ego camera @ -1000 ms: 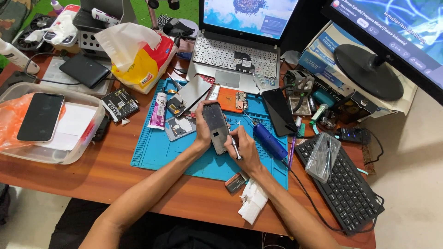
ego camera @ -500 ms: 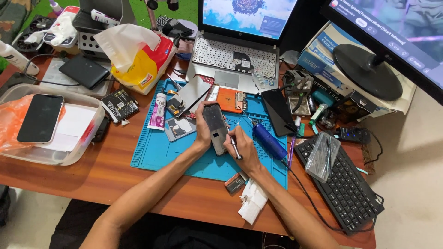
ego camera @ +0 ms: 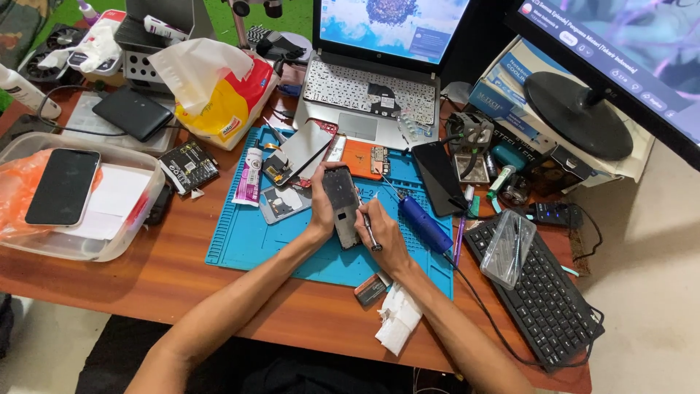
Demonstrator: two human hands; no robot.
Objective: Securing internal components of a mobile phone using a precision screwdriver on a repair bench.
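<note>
Almost no change from a moment ago: same pose, same spot. Left hand [ego camera: 321, 208] still wrapped around the opened dark grey phone body [ego camera: 341, 206], held up over the middle of the blue rubber work mat [ego camera: 240, 237]. Right hand [ego camera: 385, 237] still pinching a thin metal-tipped tool [ego camera: 368, 232], tip against the phone's right edge (slow, careful work, likely). Tight on the right: blue electric screwdriver [ego camera: 423, 222] close by. More bare mat to the lower left. White crumpled tissue [ego camera: 396, 321] near the table's front edge.

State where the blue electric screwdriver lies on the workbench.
In the head view, the blue electric screwdriver lies on the blue mat, just right of the right hand and left of the black keyboard.
</note>
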